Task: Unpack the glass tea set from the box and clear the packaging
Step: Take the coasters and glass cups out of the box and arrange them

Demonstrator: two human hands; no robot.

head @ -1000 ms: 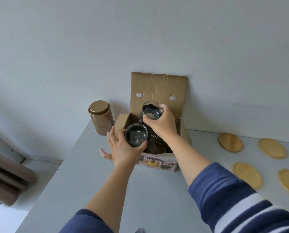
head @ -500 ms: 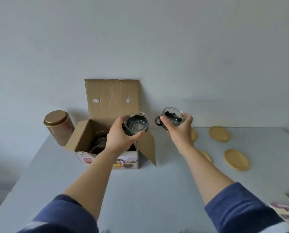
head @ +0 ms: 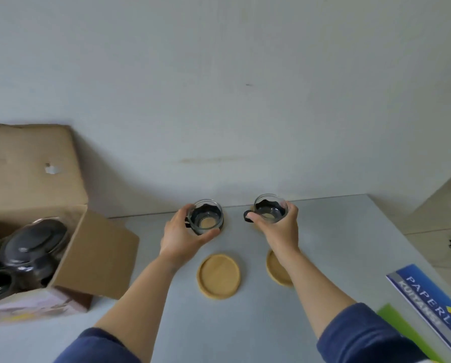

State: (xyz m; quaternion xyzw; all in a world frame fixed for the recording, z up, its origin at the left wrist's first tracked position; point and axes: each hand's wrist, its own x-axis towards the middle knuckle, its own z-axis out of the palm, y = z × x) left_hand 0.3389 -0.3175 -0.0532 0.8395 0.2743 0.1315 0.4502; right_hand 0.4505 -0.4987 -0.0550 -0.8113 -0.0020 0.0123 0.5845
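Left hand (head: 183,238) wraps one cup (head: 205,217), right hand (head: 278,227) the other cup (head: 270,211), both over far coasters at 12 o'clock. Landing off-centre on a coaster's rim could tip the glass.

Both cups (head: 205,217) now perhaps on coasters (head: 256,226)
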